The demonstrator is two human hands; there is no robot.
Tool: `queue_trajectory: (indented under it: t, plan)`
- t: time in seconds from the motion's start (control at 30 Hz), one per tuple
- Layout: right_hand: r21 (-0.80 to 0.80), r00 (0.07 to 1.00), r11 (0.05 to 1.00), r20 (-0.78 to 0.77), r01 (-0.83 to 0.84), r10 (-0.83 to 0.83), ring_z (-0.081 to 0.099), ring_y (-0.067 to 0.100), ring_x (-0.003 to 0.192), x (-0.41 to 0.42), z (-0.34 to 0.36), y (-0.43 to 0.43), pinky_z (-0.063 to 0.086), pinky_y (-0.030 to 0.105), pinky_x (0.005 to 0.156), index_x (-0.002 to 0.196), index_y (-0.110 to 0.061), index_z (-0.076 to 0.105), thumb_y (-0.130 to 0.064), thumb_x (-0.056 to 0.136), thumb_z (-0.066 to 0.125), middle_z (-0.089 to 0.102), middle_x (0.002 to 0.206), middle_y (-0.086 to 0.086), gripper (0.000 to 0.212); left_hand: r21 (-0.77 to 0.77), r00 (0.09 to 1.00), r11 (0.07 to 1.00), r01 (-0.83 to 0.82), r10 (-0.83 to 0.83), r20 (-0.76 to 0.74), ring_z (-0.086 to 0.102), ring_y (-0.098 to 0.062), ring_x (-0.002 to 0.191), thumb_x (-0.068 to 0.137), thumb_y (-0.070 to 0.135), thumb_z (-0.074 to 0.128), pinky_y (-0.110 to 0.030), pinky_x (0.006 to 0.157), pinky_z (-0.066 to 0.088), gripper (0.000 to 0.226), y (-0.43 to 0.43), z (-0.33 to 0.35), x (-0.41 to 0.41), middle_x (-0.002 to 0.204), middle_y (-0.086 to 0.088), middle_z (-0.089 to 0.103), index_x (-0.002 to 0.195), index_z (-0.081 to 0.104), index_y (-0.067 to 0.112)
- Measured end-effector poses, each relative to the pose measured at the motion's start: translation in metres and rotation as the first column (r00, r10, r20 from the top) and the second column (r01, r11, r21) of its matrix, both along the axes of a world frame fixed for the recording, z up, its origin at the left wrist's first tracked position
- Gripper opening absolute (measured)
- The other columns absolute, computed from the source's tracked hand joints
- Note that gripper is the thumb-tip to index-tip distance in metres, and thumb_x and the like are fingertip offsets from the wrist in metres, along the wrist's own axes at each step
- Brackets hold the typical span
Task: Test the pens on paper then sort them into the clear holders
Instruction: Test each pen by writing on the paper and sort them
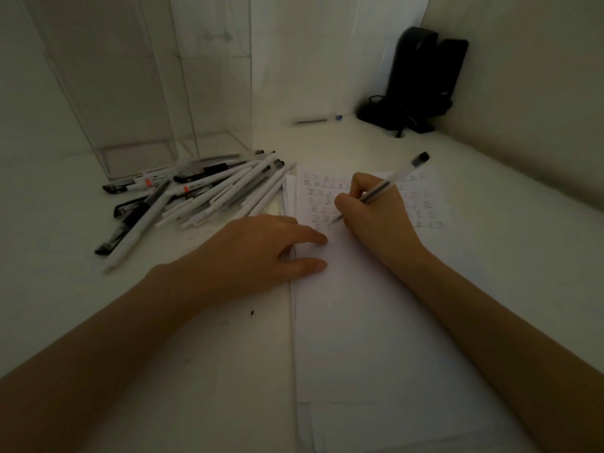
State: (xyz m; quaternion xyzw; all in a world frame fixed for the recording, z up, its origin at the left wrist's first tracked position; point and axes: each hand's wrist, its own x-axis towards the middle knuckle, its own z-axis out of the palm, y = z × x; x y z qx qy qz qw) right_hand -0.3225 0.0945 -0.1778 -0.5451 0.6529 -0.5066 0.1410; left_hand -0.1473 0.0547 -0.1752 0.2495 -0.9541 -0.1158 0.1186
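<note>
The paper (359,305) has its left edge under the left hand (255,253), whose fingers lie straight and flat on it. Bare white table (506,243) spreads to the right, boxed in by walls (523,76). The right hand (376,210) has its fingers clamped on a clear pen (397,178), tip touching the paper. A pile of pens (202,191) lies to the left, in front of the clear holders (140,125).

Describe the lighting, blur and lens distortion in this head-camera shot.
Head view: dim, greenish light, brightest on the paper; wide-angle distortion bends straight lines toward the frame edges; the clear holders are faint; the pen pile and the pen in the right hand look slightly soft; the black device in the corner is almost a silhouette.
</note>
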Motion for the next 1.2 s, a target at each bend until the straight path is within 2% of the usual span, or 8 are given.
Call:
queue_trajectory:
  t: [0.37, 0.5, 0.6, 0.77, 0.83, 0.93, 1.07, 1.2]
  plan:
    - [0.038, 0.999, 0.998, 0.003, -0.044, 0.044, 0.035, 0.004, 0.038, 0.003, 0.000, 0.002, 0.029, 0.010, 0.040, 0.060, -0.009, 0.041, -0.002, 0.078, 0.057, 0.038, 0.050, 0.006, 0.025, 0.003, 1.000, 1.000, 0.012, -0.012, -0.015, 0.042, 0.006, 0.068, 0.083, 0.060, 0.039, -0.010, 0.059, 0.028, 0.046, -0.001, -0.001, 0.000, 0.069, 0.016, 0.040, 0.125, 0.045, 0.045]
    - [0.023, 0.999, 1.000, -0.034, -0.002, 0.003, 0.030, 0.003, 0.040, 0.002, 0.000, 0.002, 0.027, 0.010, 0.041, 0.057, -0.016, 0.031, -0.003, 0.080, 0.055, 0.029, 0.050, -0.002, 0.036, 0.010, 1.000, 1.000, 0.016, -0.016, 0.000, 0.043, 0.003, 0.070, 0.083, 0.059, 0.040, -0.011, 0.061, 0.031, 0.045, 0.000, 0.001, 0.000, 0.070, 0.015, 0.040, 0.125, 0.046, 0.044]
    - [-0.002, 1.000, 1.000, 0.002, 0.000, 0.000, 0.034, 0.003, 0.037, 0.003, 0.001, 0.004, 0.029, 0.010, 0.041, 0.059, -0.014, 0.035, -0.004, 0.083, 0.056, 0.034, 0.048, -0.001, 0.033, 0.023, 1.000, 1.000, -0.005, 0.005, -0.001, 0.043, 0.003, 0.066, 0.086, 0.054, 0.042, -0.011, 0.059, 0.030, 0.042, 0.001, 0.000, 0.001, 0.069, 0.014, 0.041, 0.125, 0.044, 0.040]
    - [-0.062, 0.982, 0.996, 0.175, -0.065, 0.075, 0.043, 0.003, 0.036, 0.001, 0.011, 0.012, 0.036, 0.013, 0.042, 0.070, -0.012, 0.049, -0.025, 0.087, 0.063, 0.051, 0.043, -0.004, 0.026, 0.270, 0.938, 0.961, -0.059, 0.146, -0.314, 0.039, 0.000, 0.055, 0.092, 0.010, 0.037, -0.012, 0.054, 0.036, 0.020, 0.000, 0.007, 0.007, 0.074, -0.003, 0.046, 0.105, 0.032, 0.023]
    - [-0.091, 0.948, 0.987, 0.278, -0.136, 0.156, 0.049, 0.007, 0.044, -0.002, 0.014, 0.015, 0.039, 0.018, 0.044, 0.076, -0.011, 0.057, -0.023, 0.088, 0.062, 0.058, 0.052, -0.002, 0.018, 0.282, 0.917, 0.956, -0.082, 0.184, -0.355, 0.042, 0.002, 0.056, 0.092, 0.005, 0.032, -0.012, 0.053, 0.038, 0.020, -0.002, 0.009, 0.004, 0.083, -0.008, 0.050, 0.102, 0.031, 0.022]
    - [-0.134, 0.875, 0.978, 0.439, -0.160, 0.203, 0.050, 0.015, 0.047, -0.002, 0.016, 0.018, 0.040, 0.020, 0.043, 0.075, -0.006, 0.063, -0.030, 0.094, 0.049, 0.059, 0.053, 0.003, 0.034, 0.414, 0.840, 0.908, -0.068, 0.276, -0.467, 0.047, 0.009, 0.054, 0.097, 0.005, 0.029, -0.007, 0.050, 0.038, 0.018, -0.004, 0.008, -0.002, 0.084, 0.003, 0.053, 0.097, 0.038, 0.021]
    - [-0.101, 0.885, 0.974, 0.407, -0.203, 0.227, 0.048, 0.018, 0.042, 0.000, 0.015, 0.020, 0.039, 0.020, 0.041, 0.070, -0.007, 0.052, -0.029, 0.092, 0.053, 0.057, 0.047, 0.002, 0.031, 0.412, 0.875, 0.910, -0.056, 0.243, -0.418, 0.059, 0.007, 0.087, 0.093, 0.013, 0.047, -0.008, 0.078, 0.044, 0.028, -0.005, 0.003, -0.002, 0.105, 0.009, 0.059, 0.111, 0.030, 0.027]
    - [-0.133, 0.867, 0.965, 0.424, -0.224, 0.260, 0.047, 0.017, 0.041, 0.003, 0.017, 0.022, 0.038, 0.020, 0.040, 0.070, -0.009, 0.044, -0.014, 0.094, 0.052, 0.057, 0.049, 0.004, 0.026, 0.474, 0.865, 0.878, -0.059, 0.282, -0.414, 0.060, 0.005, 0.094, 0.084, 0.021, 0.061, -0.009, 0.082, 0.047, 0.034, -0.002, 0.006, 0.000, 0.107, 0.014, 0.061, 0.102, 0.036, 0.035]
